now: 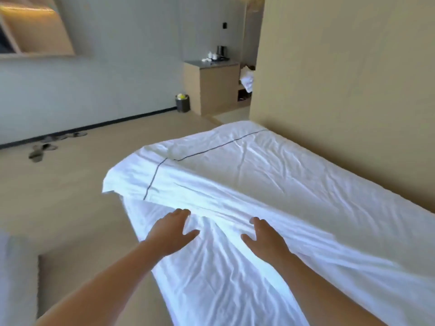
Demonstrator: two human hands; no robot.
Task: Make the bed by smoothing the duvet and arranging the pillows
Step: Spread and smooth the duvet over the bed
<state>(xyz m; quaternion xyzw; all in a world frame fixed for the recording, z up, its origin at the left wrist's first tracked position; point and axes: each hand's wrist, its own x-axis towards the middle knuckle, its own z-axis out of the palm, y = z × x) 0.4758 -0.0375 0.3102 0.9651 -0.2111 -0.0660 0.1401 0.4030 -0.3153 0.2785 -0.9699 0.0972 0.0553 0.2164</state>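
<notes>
White, creased cotton duvet with a thin dark border line [270, 184] lies across the bed, left hand [171, 231] and right hand [263, 238] flat on it with fingers spread, gripping nothing: best sweep outward, evenly.

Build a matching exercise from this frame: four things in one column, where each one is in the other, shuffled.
Things:
1. duvet
2. waste bin
3. slippers
4. kettle

Places:
A. on top of the cabinet
B. scattered on the floor at far left
C. under the left hand and right hand, both spread flat
D. on the floor beside the cabinet

Pairs: 1-C, 2-D, 3-B, 4-A
</notes>
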